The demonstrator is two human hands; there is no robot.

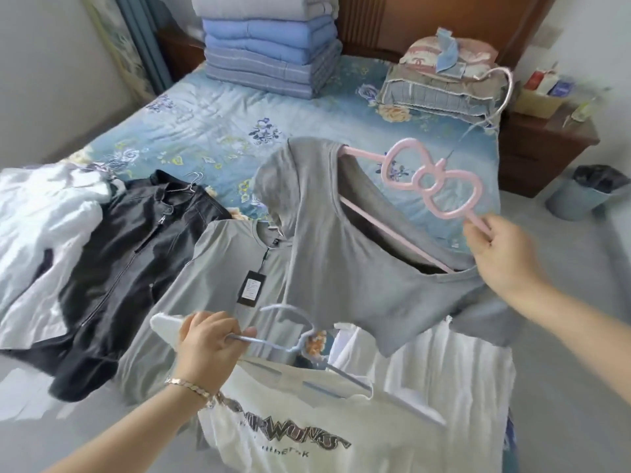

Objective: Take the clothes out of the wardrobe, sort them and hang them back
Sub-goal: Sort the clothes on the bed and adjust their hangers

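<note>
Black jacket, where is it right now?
Head view, left side: the black jacket lies on the bed, between a crumpled white garment on its left and a tagged grey T-shirt on its right.

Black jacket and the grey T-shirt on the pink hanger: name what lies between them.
Head view: another grey T-shirt, with a black hang tag strung from its collar, lies flat on the bed between them.

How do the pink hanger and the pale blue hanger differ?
The pink hanger has a bow-shaped middle; the blue hanger has none. The pink hanger carries a grey T-shirt, the blue hanger a white printed T-shirt. The right hand holds the pink, the left hand the blue. Both hold shirts.
</note>
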